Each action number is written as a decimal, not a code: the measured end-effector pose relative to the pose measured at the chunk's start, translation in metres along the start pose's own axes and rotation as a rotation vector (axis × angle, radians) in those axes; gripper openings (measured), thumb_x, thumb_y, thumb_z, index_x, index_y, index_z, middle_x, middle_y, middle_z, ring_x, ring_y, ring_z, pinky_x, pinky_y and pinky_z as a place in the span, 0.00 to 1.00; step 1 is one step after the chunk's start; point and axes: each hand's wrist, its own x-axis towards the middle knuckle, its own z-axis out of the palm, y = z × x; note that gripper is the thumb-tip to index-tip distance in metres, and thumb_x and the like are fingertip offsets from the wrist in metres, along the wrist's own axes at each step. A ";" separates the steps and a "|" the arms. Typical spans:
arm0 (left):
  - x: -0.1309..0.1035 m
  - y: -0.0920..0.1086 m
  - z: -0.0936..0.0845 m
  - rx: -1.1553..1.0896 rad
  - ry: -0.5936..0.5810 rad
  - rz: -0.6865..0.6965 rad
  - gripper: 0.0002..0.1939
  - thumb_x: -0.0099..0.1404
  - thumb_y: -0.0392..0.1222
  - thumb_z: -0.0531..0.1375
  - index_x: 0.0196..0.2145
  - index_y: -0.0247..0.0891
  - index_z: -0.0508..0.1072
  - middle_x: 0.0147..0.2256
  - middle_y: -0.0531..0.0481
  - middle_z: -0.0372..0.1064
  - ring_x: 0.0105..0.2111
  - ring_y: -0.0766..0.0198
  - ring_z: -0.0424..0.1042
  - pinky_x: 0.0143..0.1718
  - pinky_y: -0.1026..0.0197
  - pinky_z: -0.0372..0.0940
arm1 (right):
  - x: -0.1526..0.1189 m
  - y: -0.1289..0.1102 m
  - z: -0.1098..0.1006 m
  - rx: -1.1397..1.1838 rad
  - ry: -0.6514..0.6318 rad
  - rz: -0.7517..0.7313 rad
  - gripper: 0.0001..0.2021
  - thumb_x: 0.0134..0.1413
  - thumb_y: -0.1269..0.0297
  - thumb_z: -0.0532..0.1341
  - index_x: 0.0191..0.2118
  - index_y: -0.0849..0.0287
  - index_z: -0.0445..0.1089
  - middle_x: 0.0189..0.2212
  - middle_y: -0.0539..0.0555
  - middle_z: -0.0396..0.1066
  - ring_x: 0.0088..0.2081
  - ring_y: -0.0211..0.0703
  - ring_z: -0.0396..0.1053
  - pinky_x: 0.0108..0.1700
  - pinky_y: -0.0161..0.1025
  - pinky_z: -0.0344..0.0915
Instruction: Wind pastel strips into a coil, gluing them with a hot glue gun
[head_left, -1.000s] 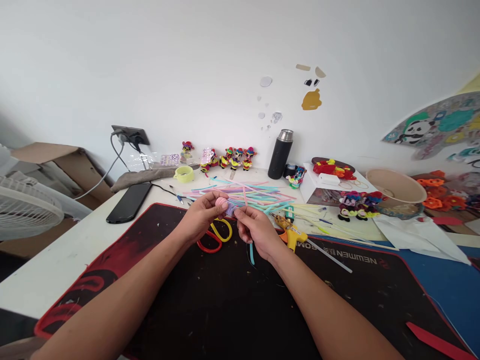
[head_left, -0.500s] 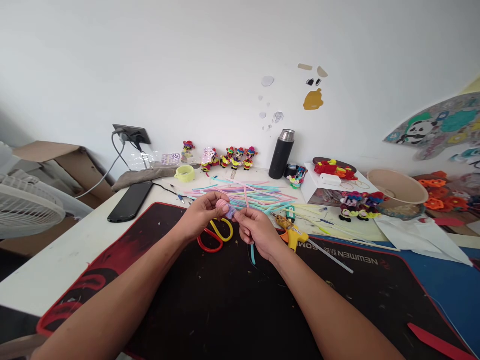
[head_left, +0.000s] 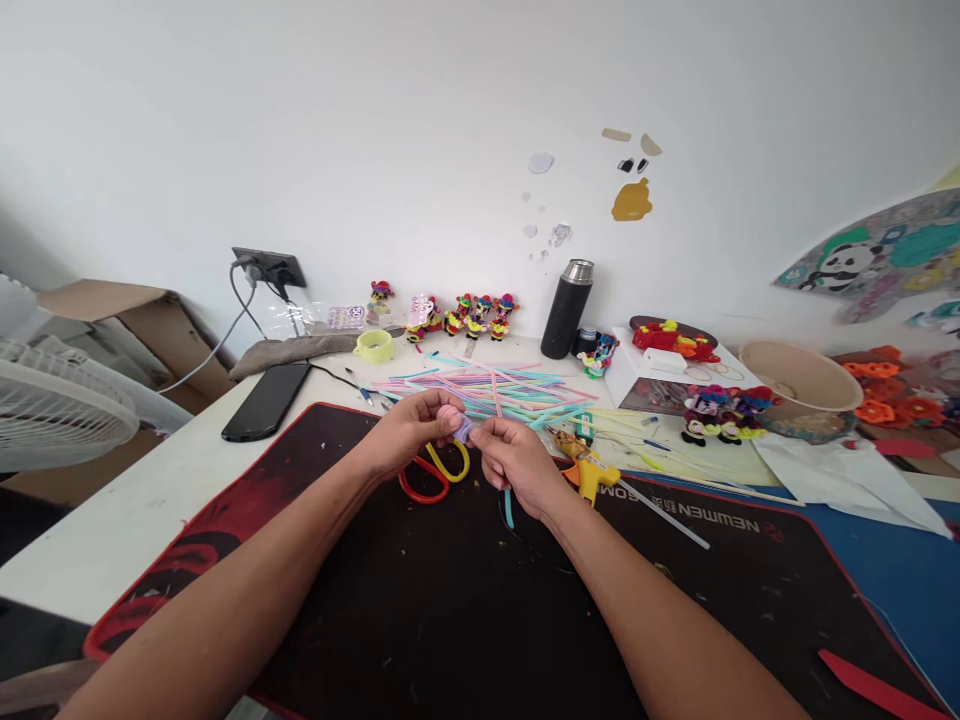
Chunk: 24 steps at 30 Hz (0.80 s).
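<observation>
Between my hands is a small pink and purple fuzzy piece (head_left: 451,420), apparently coiled pipe cleaner. My left hand (head_left: 412,432) pinches its pink side. The fingertips of my right hand (head_left: 514,455) are closed on its purple side. A light blue strip (head_left: 508,508) shows below my right hand; whether I hold it is hidden. Scissors with red and yellow handles (head_left: 448,465) lie on the mat just beyond and below my left hand, partly covered. To the right of my right hand lies a yellow glue gun (head_left: 592,474) with a clear glue stick (head_left: 667,516).
Behind my hands lies a pile of pastel pipe cleaners (head_left: 495,390) on the white table. A black flask (head_left: 568,310), small figures (head_left: 480,318), a tape roll (head_left: 373,346) and a white box (head_left: 660,365) stand behind. A phone (head_left: 266,402) lies left, near a fan (head_left: 52,405).
The camera view has shifted slightly, so everything sits a little further right. Both hands keep their pinch on the pink and purple piece, which has turned slightly.
</observation>
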 end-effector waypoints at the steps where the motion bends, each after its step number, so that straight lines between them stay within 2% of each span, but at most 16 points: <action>1: 0.000 0.001 0.000 0.023 -0.009 0.004 0.23 0.53 0.51 0.76 0.38 0.35 0.74 0.28 0.54 0.65 0.27 0.68 0.64 0.29 0.65 0.60 | 0.000 0.001 0.000 -0.011 -0.002 -0.001 0.19 0.50 0.48 0.71 0.28 0.57 0.67 0.12 0.39 0.53 0.13 0.30 0.52 0.17 0.31 0.46; 7: -0.002 0.006 -0.003 0.156 -0.051 0.062 0.21 0.54 0.50 0.75 0.37 0.36 0.73 0.28 0.54 0.66 0.29 0.66 0.67 0.31 0.63 0.62 | 0.001 0.004 -0.001 -0.060 -0.014 0.012 0.18 0.50 0.49 0.70 0.29 0.57 0.68 0.11 0.38 0.54 0.12 0.30 0.51 0.16 0.31 0.46; 16: 0.000 -0.002 0.000 -0.037 0.003 -0.003 0.21 0.54 0.49 0.76 0.38 0.35 0.75 0.28 0.53 0.66 0.27 0.68 0.64 0.28 0.66 0.60 | 0.000 0.000 0.000 -0.006 -0.061 -0.013 0.19 0.52 0.48 0.70 0.28 0.57 0.66 0.11 0.38 0.53 0.12 0.30 0.52 0.17 0.31 0.46; 19: 0.001 -0.005 -0.001 -0.080 -0.015 -0.035 0.20 0.54 0.49 0.76 0.38 0.35 0.75 0.28 0.53 0.66 0.26 0.68 0.64 0.27 0.66 0.59 | -0.001 -0.001 0.000 -0.015 -0.060 -0.015 0.19 0.52 0.48 0.70 0.28 0.57 0.66 0.12 0.39 0.54 0.12 0.30 0.52 0.17 0.31 0.46; 24: 0.000 -0.003 -0.002 0.035 -0.003 -0.007 0.21 0.55 0.51 0.75 0.38 0.35 0.75 0.29 0.53 0.66 0.27 0.67 0.65 0.29 0.64 0.61 | 0.000 0.001 -0.001 -0.082 -0.043 0.005 0.18 0.52 0.48 0.69 0.29 0.56 0.66 0.11 0.39 0.56 0.12 0.31 0.53 0.17 0.31 0.47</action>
